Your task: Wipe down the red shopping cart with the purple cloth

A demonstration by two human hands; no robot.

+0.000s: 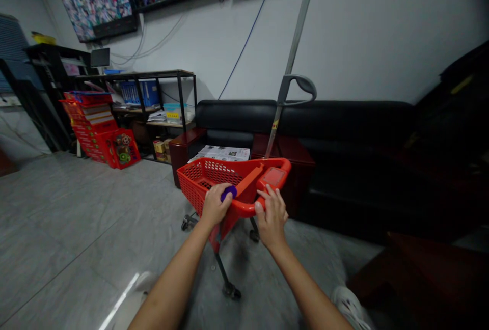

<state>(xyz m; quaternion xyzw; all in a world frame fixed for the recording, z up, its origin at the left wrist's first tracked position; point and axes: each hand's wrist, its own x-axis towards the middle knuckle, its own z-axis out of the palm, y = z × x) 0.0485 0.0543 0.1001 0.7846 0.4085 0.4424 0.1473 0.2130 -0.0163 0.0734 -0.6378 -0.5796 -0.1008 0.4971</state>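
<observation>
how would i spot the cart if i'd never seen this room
Look for the long black sofa along the wall. In front of it stands a red cart, with the left hand and right hand at its near end. Unlike the red stack farther left, it has wheels under its perforated basket.

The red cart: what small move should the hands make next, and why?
Perhaps curl the right hand round the red handle: its fingers look merely laid there, while the left hand seems to hold the purple piece, and the wheels might roll.
</observation>
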